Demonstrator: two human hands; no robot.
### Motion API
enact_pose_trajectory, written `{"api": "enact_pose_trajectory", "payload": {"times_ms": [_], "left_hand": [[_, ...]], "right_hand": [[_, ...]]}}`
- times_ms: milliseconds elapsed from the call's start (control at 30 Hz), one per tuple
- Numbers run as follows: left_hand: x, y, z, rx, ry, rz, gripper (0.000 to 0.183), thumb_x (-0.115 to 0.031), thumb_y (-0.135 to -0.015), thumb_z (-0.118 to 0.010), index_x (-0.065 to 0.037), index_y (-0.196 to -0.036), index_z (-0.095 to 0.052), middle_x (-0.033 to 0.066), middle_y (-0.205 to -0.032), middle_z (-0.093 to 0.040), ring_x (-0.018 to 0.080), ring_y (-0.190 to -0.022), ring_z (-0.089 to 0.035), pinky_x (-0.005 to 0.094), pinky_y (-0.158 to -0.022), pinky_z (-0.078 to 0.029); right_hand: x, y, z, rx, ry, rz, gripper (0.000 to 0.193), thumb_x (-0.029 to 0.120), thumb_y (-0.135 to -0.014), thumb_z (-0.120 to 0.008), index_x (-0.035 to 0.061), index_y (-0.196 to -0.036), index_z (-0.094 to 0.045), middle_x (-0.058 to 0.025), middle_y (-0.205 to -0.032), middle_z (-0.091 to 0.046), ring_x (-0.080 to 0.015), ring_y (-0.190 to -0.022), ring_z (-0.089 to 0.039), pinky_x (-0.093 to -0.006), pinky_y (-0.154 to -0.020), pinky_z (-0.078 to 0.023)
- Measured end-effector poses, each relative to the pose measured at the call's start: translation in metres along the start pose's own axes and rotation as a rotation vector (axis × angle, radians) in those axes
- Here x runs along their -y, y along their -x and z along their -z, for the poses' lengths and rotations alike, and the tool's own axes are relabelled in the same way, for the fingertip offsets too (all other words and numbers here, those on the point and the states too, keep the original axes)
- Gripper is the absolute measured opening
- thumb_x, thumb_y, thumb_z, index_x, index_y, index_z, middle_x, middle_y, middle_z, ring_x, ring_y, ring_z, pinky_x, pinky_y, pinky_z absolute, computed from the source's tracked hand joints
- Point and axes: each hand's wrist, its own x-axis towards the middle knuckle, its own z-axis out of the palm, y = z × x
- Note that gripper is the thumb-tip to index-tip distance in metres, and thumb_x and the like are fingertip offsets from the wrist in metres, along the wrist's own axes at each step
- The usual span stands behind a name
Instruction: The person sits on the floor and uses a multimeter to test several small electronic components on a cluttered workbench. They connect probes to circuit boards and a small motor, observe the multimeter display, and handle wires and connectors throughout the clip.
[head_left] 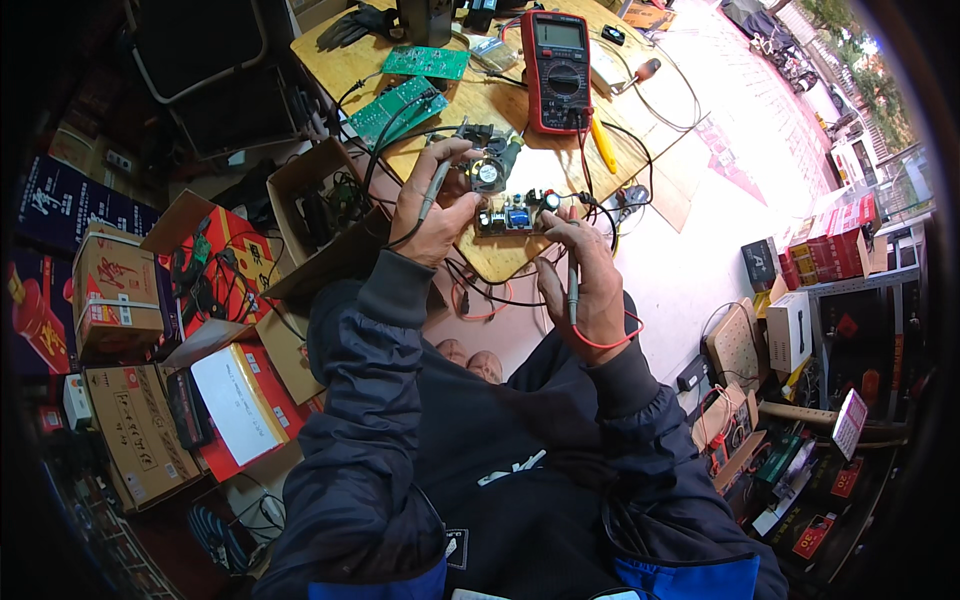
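A small circuit board point(517, 218) with a blue transformer and other components lies at the near edge of the wooden table. My left hand point(430, 215) is closed around a grey test probe point(434, 188) with a black lead, its thumb beside the board's left end. Pinched in my right hand point(590, 270) is a second test probe point(573, 282) with a red lead; its fingertips are at the board's right end. The fingers hide both probe tips, so contact cannot be told. Beyond the board stands a red multimeter point(558, 75), its display lit. A dark round part point(488, 175) sits near my left fingers.
Two green circuit boards, one farther back point(427, 62) and one nearer point(398, 112), lie on the table point(335, 65) at left. A yellow-handled tool point(604, 145) rests beside the multimeter. Loose cables cross the tabletop. An open carton point(300, 190) with cables stands left; more boxes point(830, 240) stand right.
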Motion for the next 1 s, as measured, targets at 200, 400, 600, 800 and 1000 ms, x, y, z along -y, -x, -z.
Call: {"api": "enact_pose_trajectory", "payload": {"times_ms": [200,400,600,800,1000], "left_hand": [[0.0018,-0.0006,0.001,-0.002,0.022,0.013,0.059,0.019,-0.088,-0.059,-0.004,-0.142,-0.048,0.0099,-0.135,-0.062,0.0182,-0.113,-0.068,0.033,-0.098,-0.058],[0.0032,-0.001,0.0016,-0.011,-0.001,0.019,0.06,0.02,-0.088,-0.058,-0.005,-0.142,-0.048,0.0102,-0.136,-0.062,0.0177,-0.111,-0.068,0.0327,-0.097,-0.059],[0.0021,-0.0005,0.0013,-0.015,-0.015,0.024,0.06,0.02,-0.087,-0.058,-0.005,-0.142,-0.048,0.0103,-0.136,-0.062,0.0177,-0.111,-0.069,0.033,-0.097,-0.06],[0.0005,-0.001,0.0006,-0.018,-0.011,0.034,0.06,0.019,-0.087,-0.059,-0.005,-0.141,-0.048,0.01,-0.136,-0.062,0.0176,-0.111,-0.069,0.0328,-0.097,-0.06],[-0.0002,-0.0004,0.0011,-0.022,-0.026,0.045,0.059,0.018,-0.088,-0.06,-0.005,-0.141,-0.049,0.0095,-0.135,-0.062,0.0168,-0.11,-0.069,0.0326,-0.096,-0.06]], "right_hand": [[-0.0003,-0.0008,-0.0019,-0.023,-0.037,-0.012,0.034,-0.003,-0.085,-0.075,0.0043,-0.116,-0.063,-0.0193,-0.131,-0.071,-0.0404,-0.134,-0.06,-0.0457,-0.109,-0.047],[-0.0009,-0.0002,-0.0022,-0.023,-0.042,-0.025,0.034,-0.002,-0.085,-0.075,0.0046,-0.116,-0.063,-0.0195,-0.13,-0.071,-0.0407,-0.134,-0.06,-0.0457,-0.11,-0.047],[-0.0029,0.0006,-0.0025,-0.021,-0.054,-0.034,0.034,-0.003,-0.085,-0.074,0.0046,-0.116,-0.063,-0.02,-0.129,-0.072,-0.0414,-0.132,-0.062,-0.0457,-0.111,-0.046],[-0.0041,0.0008,-0.0016,-0.003,-0.008,0.016,0.045,-0.008,-0.088,-0.074,0.0022,-0.129,-0.061,-0.0181,-0.134,-0.07,-0.0328,-0.134,-0.062,-0.0404,-0.113,-0.049],[-0.0038,0.0025,-0.003,-0.015,-0.038,-0.025,0.045,-0.009,-0.088,-0.073,0.0019,-0.13,-0.061,-0.0186,-0.136,-0.069,-0.0319,-0.135,-0.062,-0.0399,-0.114,-0.048]]}}
